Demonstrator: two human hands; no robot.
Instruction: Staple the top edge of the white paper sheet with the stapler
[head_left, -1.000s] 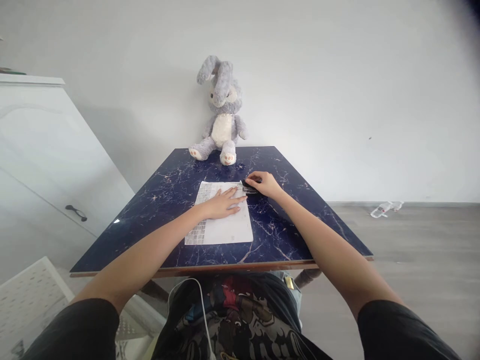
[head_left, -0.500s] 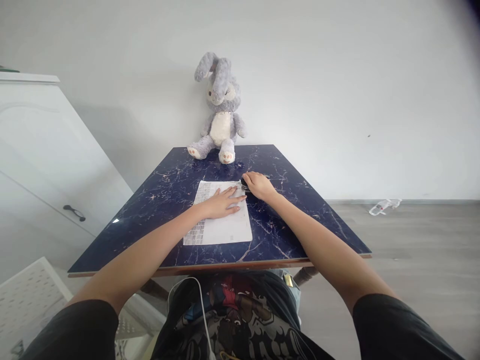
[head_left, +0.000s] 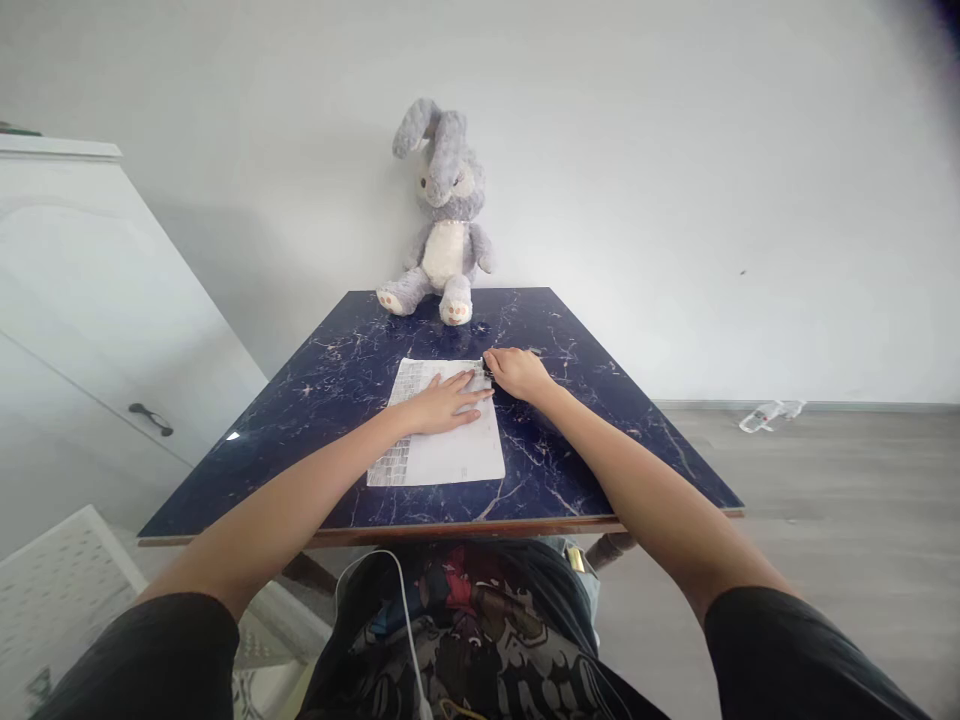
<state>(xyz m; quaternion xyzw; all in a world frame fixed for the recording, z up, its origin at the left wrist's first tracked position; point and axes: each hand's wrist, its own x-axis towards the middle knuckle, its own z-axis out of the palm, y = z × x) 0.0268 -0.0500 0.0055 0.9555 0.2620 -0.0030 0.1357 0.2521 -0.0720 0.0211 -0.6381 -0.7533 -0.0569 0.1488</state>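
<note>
A sheet or thin stack of white paper (head_left: 450,460) lies flat on the dark blue marbled table, with a printed grid pattern down its left side. My left hand (head_left: 444,404) rests on it palm down, fingers spread towards the right edge. At the paper's upper right edge, my right hand (head_left: 517,374) is closed over a small black tool (head_left: 488,370). Most of that tool is hidden under the fingers; it may be a stapler, but I cannot tell for sure.
A grey plush rabbit (head_left: 448,240) sits at the back of the table (head_left: 600,420) against the wall. On the left stand a white cabinet (head_left: 97,300) and a white perforated chair (head_left: 67,580). A clear plastic item (head_left: 771,415) lies on the floor at right. A white cable (head_left: 405,610) hangs over my shirt.
My right hand has closed down slightly over the black tool, and less of the tool shows. My left hand stays put on the paper. The view has shifted a little.
</note>
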